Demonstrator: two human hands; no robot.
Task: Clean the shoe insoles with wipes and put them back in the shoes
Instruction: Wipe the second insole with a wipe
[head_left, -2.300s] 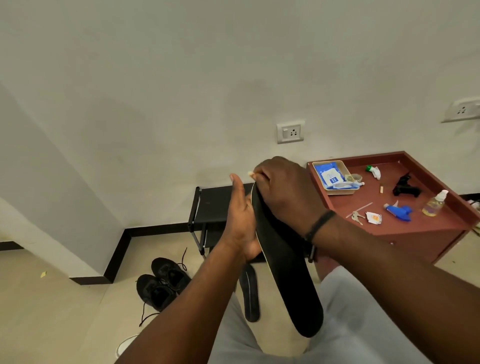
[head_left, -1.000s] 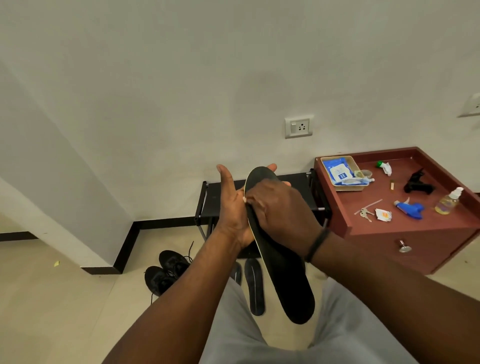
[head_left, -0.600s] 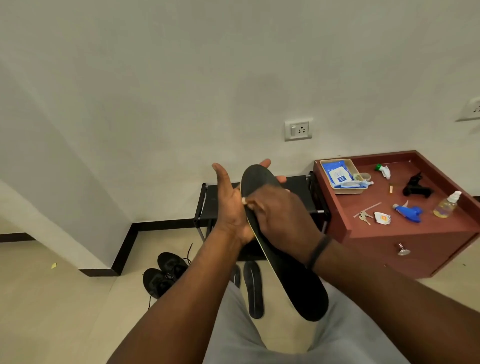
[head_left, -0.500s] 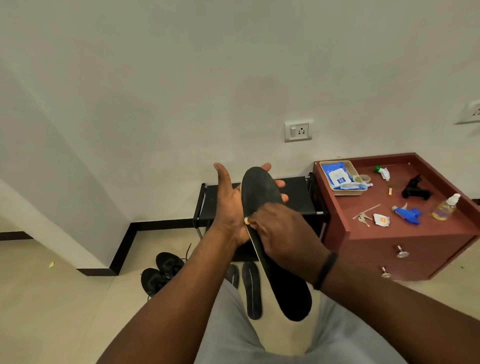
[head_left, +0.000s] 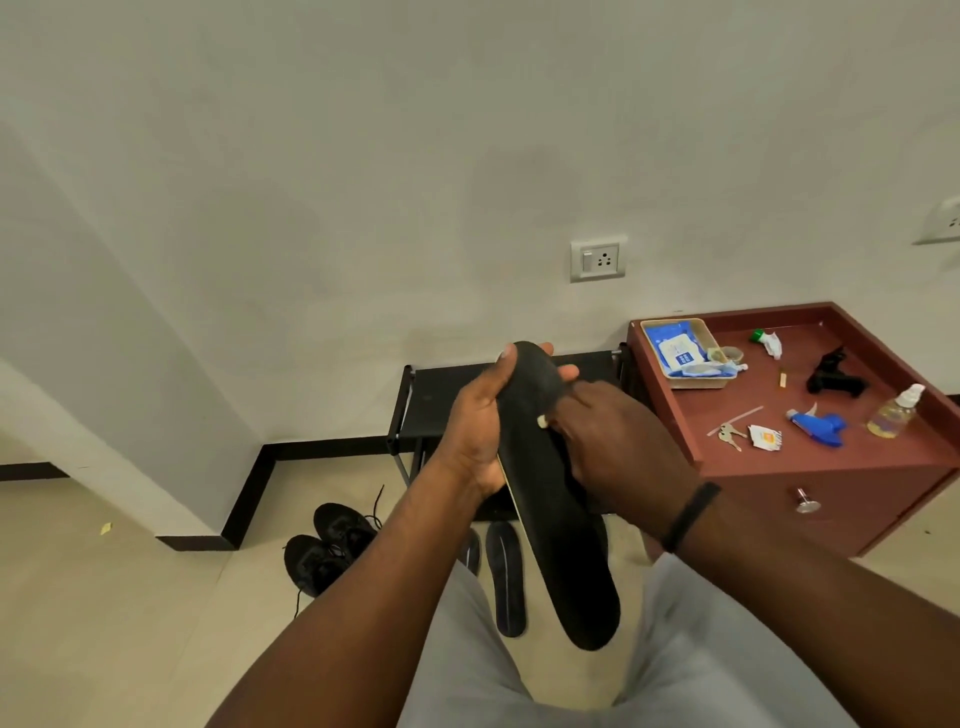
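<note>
— Where's the insole?
— Centre frame: a black insole (head_left: 558, 499), toe at 12 o'clock, heel at 6. The left hand (head_left: 480, 431) grips its upper part, thumb curled over the edge; the right hand (head_left: 618, 447) presses against its right side, fingers partly hidden.
— What's around it?
— Black shoes (head_left: 332, 545) on the floor at 8 o'clock, another insole (head_left: 506, 577) below, partly hidden by the arm. At 3 o'clock, a red surface (head_left: 831, 441) carries a wipes pack (head_left: 678, 351), keys (head_left: 730, 434), spray bottle (head_left: 893, 413).
</note>
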